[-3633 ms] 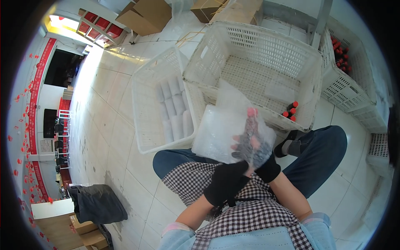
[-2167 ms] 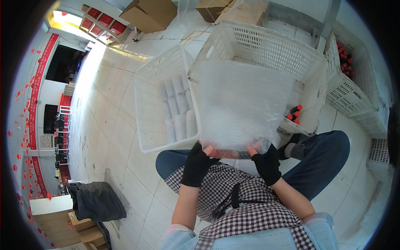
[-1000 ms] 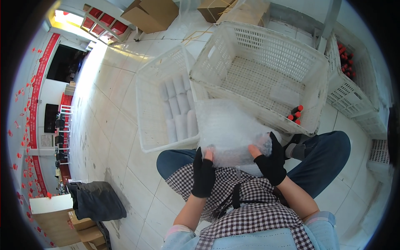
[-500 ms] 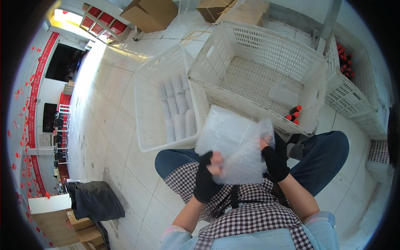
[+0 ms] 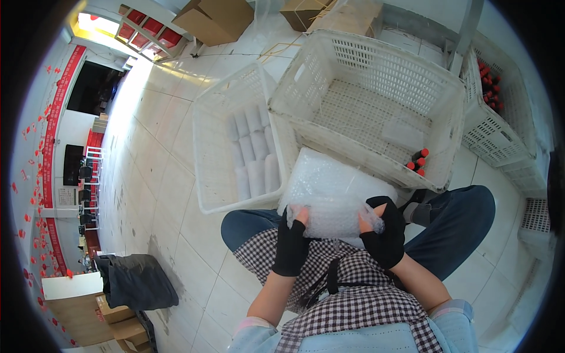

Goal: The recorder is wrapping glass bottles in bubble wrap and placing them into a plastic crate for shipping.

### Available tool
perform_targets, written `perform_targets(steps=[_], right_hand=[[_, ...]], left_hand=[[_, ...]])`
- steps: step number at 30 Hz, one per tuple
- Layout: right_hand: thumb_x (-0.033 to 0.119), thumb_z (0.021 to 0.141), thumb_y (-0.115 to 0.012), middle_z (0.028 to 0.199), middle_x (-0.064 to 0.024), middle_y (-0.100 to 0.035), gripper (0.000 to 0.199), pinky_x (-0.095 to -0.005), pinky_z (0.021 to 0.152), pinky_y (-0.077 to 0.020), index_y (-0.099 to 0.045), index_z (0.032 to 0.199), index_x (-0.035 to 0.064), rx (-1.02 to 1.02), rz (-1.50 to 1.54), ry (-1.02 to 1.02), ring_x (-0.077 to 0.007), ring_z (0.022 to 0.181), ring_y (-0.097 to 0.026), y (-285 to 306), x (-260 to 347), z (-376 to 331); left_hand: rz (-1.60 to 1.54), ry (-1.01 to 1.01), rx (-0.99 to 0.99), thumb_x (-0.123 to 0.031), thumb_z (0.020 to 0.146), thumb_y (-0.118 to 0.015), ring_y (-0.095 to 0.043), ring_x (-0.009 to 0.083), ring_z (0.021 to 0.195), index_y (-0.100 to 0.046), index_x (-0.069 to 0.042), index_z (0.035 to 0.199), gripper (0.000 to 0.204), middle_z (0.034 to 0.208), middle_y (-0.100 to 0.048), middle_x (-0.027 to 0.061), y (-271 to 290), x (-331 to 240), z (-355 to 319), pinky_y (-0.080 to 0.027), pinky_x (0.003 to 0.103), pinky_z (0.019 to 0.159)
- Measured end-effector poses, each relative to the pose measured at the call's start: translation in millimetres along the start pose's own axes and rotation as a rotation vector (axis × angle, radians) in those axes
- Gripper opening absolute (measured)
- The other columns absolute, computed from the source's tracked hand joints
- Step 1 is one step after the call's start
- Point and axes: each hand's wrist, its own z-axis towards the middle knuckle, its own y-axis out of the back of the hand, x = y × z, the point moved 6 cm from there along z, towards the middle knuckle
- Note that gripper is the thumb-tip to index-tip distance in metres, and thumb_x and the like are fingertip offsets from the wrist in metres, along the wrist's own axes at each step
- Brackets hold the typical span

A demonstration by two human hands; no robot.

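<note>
My left hand [image 5: 292, 241] and my right hand [image 5: 384, 235], both in black fingerless gloves, grip a sheet of clear bubble wrap [image 5: 334, 217] by its two sides above my lap. Thumbs lie on top, with the fingers curled round the edges. The near part of the sheet looks folded or rolled over; whether anything lies inside it, I cannot tell. Under and beyond it is a flat stack of bubble wrap sheets [image 5: 321, 167], resting against the large white crate.
A white plastic crate [image 5: 206, 147] at left holds several white wrapped rolls [image 5: 254, 141]. The large white crate [image 5: 365, 150] contains a few red-capped dark bottles [image 5: 418, 160]. More such bottles [image 5: 488, 85] stand in a crate at far right. Cardboard boxes [image 5: 215, 20] lie beyond.
The bubble wrap sheet, earlier held up at a slant, now lies lower and level with its near part folded. My right hand came down and nearer; my left moved slightly.
</note>
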Motion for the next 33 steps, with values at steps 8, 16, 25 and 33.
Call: perform_targets(steps=[8,16,25,33], right_hand=[[0.032,0.073,-0.067,0.1,-0.0194,-0.058,0.062,-0.0349,0.085,-0.0421,-0.041,0.122,0.0048,0.451,-0.101,-0.063,-0.0314,0.096,-0.057,-2.7,-1.5,19.0],[0.04,0.066,-0.071,0.103,-0.0203,-0.057,0.07,-0.0345,0.08,-0.0437,-0.046,0.117,-0.0004,0.846,0.102,-0.473,-0.0293,0.092,-0.058,-21.9,-49.5,-50.7],[0.038,0.08,-0.057,0.067,-0.011,-0.058,0.038,-0.028,0.048,-0.0468,-0.052,0.09,0.0016,-0.09,0.554,-1.023,-0.0182,0.053,-0.058,63.9,-91.7,-29.8],[0.036,0.08,-0.057,0.068,-0.008,-0.057,0.037,-0.028,0.052,-0.0466,-0.053,0.091,0.0016,-0.036,0.489,-1.011,-0.0175,0.057,-0.057,50.5,-94.0,-37.0]], left_hand=[[0.542,-0.641,0.346,-0.004,0.069,-0.063,-0.054,0.0189,0.071,-0.05,-0.003,0.075,0.014,0.079,-0.054,0.0092,-14.0,-46.7,-12.8,-0.042,0.026,0.063],[-0.274,0.06,0.207,-0.038,0.092,-0.032,-0.054,0.0165,0.064,-0.055,-0.001,0.075,0.047,0.077,-0.059,0.0089,-30.5,36.0,30.8,-0.044,0.029,0.06],[1.454,-0.599,0.395,-0.017,0.068,-0.063,-0.056,0.0242,0.072,-0.051,-0.005,0.083,0.024,0.073,-0.054,0.0101,-109.0,129.3,14.7,-0.046,0.037,0.064],[0.591,-0.126,0.517,-0.018,0.08,-0.051,-0.053,0.0208,0.058,-0.055,-0.006,0.071,0.015,0.062,-0.053,0.0072,4.7,159.4,79.7,-0.044,0.032,0.055]])
